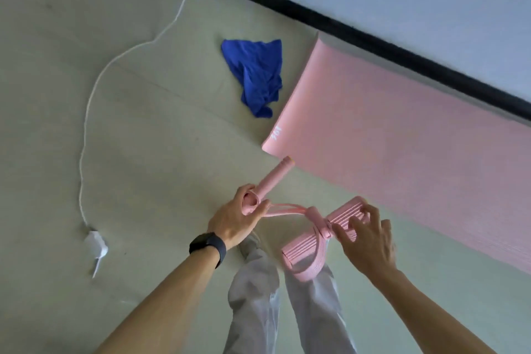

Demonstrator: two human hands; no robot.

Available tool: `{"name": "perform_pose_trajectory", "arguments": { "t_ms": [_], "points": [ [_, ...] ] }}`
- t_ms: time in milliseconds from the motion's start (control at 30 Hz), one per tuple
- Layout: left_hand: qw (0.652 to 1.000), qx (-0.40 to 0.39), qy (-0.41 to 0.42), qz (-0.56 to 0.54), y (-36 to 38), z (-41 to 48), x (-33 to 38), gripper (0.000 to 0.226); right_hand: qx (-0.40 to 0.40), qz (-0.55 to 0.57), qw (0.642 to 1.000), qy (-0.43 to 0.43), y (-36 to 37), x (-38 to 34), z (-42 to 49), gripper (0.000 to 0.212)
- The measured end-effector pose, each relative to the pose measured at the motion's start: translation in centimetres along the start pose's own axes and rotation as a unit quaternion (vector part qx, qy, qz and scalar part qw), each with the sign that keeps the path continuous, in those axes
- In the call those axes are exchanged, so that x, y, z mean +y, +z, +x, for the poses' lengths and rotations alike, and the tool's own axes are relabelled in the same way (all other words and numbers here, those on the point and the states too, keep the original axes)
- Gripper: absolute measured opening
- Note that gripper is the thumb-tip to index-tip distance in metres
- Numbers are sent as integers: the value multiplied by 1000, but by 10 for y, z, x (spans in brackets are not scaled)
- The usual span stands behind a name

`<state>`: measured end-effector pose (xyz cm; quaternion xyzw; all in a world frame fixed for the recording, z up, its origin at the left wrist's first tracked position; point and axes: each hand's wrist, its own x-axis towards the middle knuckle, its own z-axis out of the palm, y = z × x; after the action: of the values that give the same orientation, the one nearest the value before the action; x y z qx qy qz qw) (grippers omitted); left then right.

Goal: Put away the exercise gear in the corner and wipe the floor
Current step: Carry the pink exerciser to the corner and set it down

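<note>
- Judging by looks, a light, floppy handful in the pedal puller (301, 247): stiff only at the foam handle (271, 177) and the ribbed pedals (349, 211), slack in the elastic tubes (287, 208) and foot straps (311, 269).
- Best taken at both stiff ends at once, handle in one hand and pedals in the other; otherwise likely to dangle and swing.
- Probably grippy on the foam and unlikely to slip on the grooved plastic; nothing fragile about it, by appearance.
- Pink all over: round bar handle, thin bundled tubes, flat grooved pedals, wide looped straps.
- Hangs in the air between the hands, above the floor (143, 152), with the handle pointing away past the left one and a strap drooping toward the body.
- Grips the near end of the handle with the left hand (235, 218), fingers curled round it, a dark wristband (208, 244) behind.
- Pinches the upper pedal with the right hand (365, 238), bent fingers spread, tips on the ribbed face; thumb mostly hidden.
- Ahead of the right hand, a pink yoga mat (402, 138) flat along the wall; ahead of the left, a crumpled blue cloth (255, 72); far out to the left, a white cable (86, 123).
</note>
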<state>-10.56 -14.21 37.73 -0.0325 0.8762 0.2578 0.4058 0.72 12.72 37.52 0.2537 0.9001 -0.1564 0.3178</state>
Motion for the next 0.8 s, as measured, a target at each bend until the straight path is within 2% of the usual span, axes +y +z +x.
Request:
{"name": "perform_pose_trajectory", "arguments": {
  "t_ms": [67,167,200,267,333,400,467,533,600,700,800],
  "points": [
    [999,29,30,-35,-26,-38,44,36,98,65,993,28,-37,14,-47,30],
    [991,54,81,-87,-50,-92,107,31,149,141,977,63,-74,38,-98,29],
    [988,56,97,-104,-55,-109,128,29,161,201,960,112,-89,41,-116,23],
    [982,53,138,-121,-60,-140,166,28,196,320,901,220,-114,47,-149,20],
    [975,35,190,-110,-58,-164,199,29,239,426,823,291,-126,57,-181,34],
    [967,17,237,-92,-53,-185,229,30,288,474,766,325,-135,68,-214,57],
    [961,-5,270,-64,-42,-206,258,31,298,530,723,329,-139,82,-247,77],
    [957,-28,287,-36,-26,-222,281,31,280,569,698,333,-135,96,-277,81],
    [948,-59,312,-2,-3,-241,305,30,279,602,675,324,-125,115,-309,69],
    [924,-141,353,36,46,-276,340,30,310,631,636,319,-108,153,-358,36],
    [884,-237,390,104,109,-319,376,28,345,671,566,332,-90,203,-409,35]
  ]
}}
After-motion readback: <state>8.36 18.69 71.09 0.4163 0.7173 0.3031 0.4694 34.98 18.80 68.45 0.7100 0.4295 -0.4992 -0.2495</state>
